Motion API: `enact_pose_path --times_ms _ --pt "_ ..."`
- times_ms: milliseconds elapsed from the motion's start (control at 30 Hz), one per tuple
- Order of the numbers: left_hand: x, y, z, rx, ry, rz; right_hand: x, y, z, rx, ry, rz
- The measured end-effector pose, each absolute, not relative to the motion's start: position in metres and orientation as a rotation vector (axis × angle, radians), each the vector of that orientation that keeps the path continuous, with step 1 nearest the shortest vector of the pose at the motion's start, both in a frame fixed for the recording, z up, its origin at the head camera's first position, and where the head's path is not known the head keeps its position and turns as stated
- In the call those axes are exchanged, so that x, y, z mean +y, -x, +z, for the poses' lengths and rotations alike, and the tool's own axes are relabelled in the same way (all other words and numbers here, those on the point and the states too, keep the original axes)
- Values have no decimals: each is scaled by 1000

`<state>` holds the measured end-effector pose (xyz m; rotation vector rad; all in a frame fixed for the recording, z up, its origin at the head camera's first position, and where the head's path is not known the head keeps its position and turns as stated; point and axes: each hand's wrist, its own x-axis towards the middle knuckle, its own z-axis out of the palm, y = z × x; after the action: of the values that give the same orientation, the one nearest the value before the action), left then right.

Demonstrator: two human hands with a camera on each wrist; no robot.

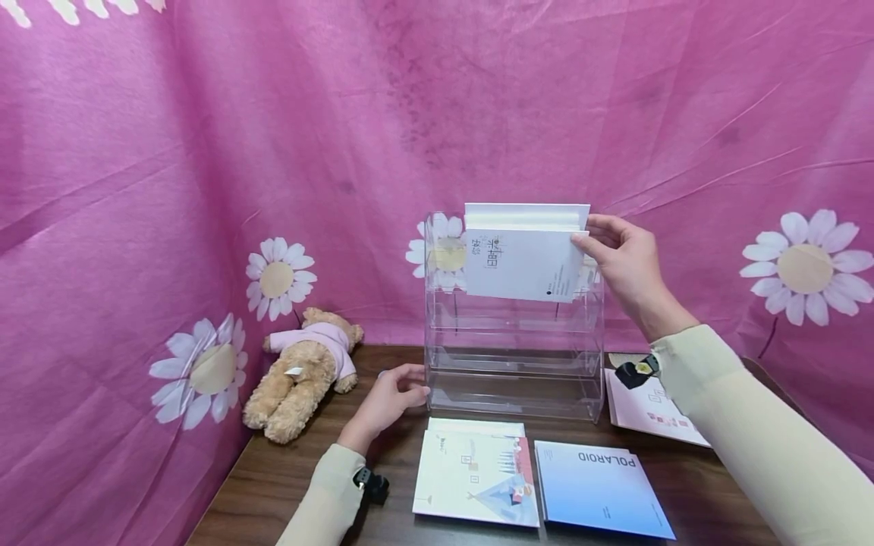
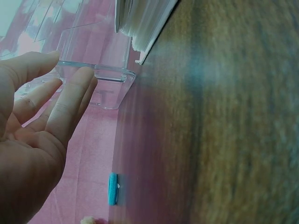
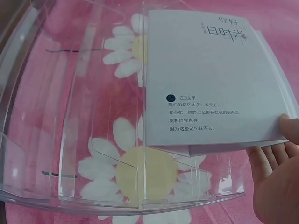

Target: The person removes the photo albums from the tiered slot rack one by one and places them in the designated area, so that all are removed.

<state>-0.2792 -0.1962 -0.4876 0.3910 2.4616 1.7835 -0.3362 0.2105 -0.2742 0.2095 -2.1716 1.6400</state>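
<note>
A white album (image 1: 522, 262) with printed characters and fanned pages is up at the top tier of a clear tiered display rack (image 1: 515, 394). My right hand (image 1: 631, 265) grips the album's right edge, thumb on the front cover, fingers behind. The right wrist view shows the album (image 3: 201, 79) in front of the clear tiers, with part of my right hand (image 3: 280, 177) at its edge. At the rack's lower left side, my left hand (image 1: 385, 402) touches the wall with its fingertips. In the left wrist view, the fingers of my left hand (image 2: 42, 112) are fairly straight beside the clear edge.
On the wooden table (image 1: 273, 493), an illustrated album (image 1: 471, 478) and a blue POLAROID album (image 1: 601, 489) lie before the rack. A pink album (image 1: 655, 409) lies at right, partly behind my forearm. A teddy bear (image 1: 307, 371) lies at left. Pink flowered cloth (image 1: 341, 152) hangs behind.
</note>
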Motion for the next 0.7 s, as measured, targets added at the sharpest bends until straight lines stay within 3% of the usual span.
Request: enact_pose_path --times_ms 700 --pt "-196 277 -486 2450 -402 1807 236 295 -291 -2149 -239 1710"
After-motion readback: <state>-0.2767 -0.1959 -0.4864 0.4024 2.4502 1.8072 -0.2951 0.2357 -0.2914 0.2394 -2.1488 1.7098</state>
